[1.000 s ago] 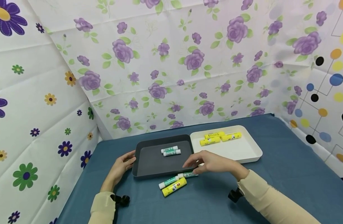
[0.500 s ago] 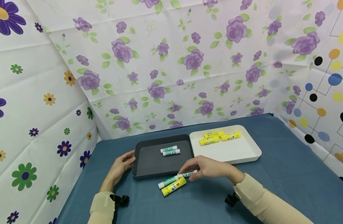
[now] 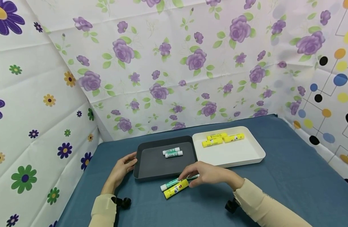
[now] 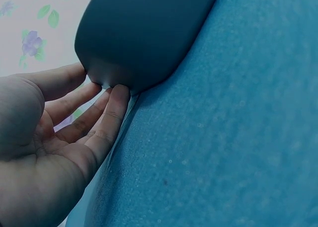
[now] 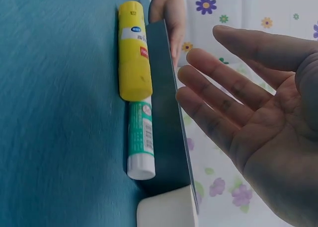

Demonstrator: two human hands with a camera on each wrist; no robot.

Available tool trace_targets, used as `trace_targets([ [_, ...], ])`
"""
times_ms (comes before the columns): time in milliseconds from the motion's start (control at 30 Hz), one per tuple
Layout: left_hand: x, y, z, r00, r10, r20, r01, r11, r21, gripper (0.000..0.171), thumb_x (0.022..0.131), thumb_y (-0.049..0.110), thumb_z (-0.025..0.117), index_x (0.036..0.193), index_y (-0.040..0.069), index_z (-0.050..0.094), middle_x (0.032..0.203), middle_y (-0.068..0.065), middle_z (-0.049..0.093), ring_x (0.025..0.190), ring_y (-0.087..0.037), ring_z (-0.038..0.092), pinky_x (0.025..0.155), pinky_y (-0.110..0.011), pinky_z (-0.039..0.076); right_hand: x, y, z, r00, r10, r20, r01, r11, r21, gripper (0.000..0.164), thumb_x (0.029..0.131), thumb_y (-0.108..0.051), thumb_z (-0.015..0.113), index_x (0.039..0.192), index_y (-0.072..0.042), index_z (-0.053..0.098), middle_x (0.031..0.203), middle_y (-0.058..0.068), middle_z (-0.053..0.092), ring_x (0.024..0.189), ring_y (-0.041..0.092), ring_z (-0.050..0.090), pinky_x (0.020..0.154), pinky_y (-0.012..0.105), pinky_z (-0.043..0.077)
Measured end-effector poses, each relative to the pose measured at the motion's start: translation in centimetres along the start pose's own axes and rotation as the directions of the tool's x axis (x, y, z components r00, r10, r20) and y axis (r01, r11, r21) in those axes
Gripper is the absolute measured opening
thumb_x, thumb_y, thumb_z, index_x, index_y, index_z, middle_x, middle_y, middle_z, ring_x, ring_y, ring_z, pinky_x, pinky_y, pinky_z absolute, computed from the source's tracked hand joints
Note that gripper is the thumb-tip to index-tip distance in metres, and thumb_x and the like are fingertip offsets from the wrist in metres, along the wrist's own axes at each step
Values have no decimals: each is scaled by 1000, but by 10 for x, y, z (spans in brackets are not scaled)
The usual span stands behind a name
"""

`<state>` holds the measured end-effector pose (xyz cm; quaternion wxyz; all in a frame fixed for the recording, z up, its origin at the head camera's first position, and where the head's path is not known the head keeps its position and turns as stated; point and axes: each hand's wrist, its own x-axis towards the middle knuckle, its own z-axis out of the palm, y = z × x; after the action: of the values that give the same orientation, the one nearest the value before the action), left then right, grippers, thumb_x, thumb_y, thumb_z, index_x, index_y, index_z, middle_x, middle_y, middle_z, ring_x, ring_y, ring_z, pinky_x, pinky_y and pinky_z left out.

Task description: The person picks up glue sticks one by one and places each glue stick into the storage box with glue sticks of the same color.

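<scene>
My left hand (image 3: pixel 120 171) rests its fingertips against the left end of a dark grey tray (image 3: pixel 151 167); the left wrist view shows thumb and fingertips right at the tray's wall (image 4: pixel 134 43). In front of the tray lie a yellow glue stick (image 3: pixel 176 189) and two green-and-white glue sticks, one (image 3: pixel 167 185) on the left and another (image 5: pixel 140 132) on the right. Over these hovers my right hand (image 3: pixel 210 173), fingers spread and slightly bent, nothing held; it partly hides the green ones in the head view. Two more green glue sticks (image 3: pixel 174 154) lie inside the grey tray.
A white tray (image 3: pixel 233 154) adjoins the grey one on the right, with three yellow glue sticks (image 3: pixel 213 142) at its back. Blue cloth (image 3: pixel 208 208) covers the table. Flower-patterned curtains (image 3: pixel 151 107) rise behind and at the left.
My right hand has moved left and slightly down, from near the right green glue stick to over the sticks in front of the tray. The left hand stays at the tray.
</scene>
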<state>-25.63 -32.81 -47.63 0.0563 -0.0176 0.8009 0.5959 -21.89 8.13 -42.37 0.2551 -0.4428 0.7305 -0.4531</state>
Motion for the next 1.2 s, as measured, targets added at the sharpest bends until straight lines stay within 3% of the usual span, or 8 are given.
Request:
trace_targets([
  [200,-1,-1,-1,1000,-5,-8,5,1000,2,53,110,20,58,159,7,43,146,-21,50,134,-33,52,111,-45,49,6,-1,6,1000,-16,9,16,999,30,38,98,-3,68,136,-11,69,135,4,68,128,33,61,115,50,46],
  [433,-2,0,0,1000,8,8,-8,1000,3,55,109,22,59,159,8,43,147,-21,49,134,-33,51,109,-41,51,6,3,13,1000,10,-6,-9,999,32,38,98,-5,70,135,-14,70,134,-4,67,130,29,60,116,48,45],
  [733,-3,0,-1,1000,7,2,-7,1000,3,54,109,22,59,159,7,43,147,-21,49,134,-33,52,111,-44,50,11,12,23,1000,-17,-26,16,998,-60,35,97,-11,73,131,-17,73,134,-6,67,125,13,60,111,40,49],
  [1067,-2,-2,-1,1000,5,5,-5,1000,-7,53,109,21,59,159,9,44,147,-19,50,135,-33,51,111,-45,49,13,11,28,998,2,-55,-8,995,-104,34,97,-8,73,129,-18,74,131,-14,66,124,9,60,108,37,50],
  [1200,-1,-2,-1,1000,12,5,-12,1000,-2,53,109,21,58,159,9,44,147,-20,50,135,-34,52,111,-45,49,12,10,28,998,-8,-59,1,993,-122,33,97,-7,72,129,-17,74,131,-11,67,124,11,61,107,38,51],
])
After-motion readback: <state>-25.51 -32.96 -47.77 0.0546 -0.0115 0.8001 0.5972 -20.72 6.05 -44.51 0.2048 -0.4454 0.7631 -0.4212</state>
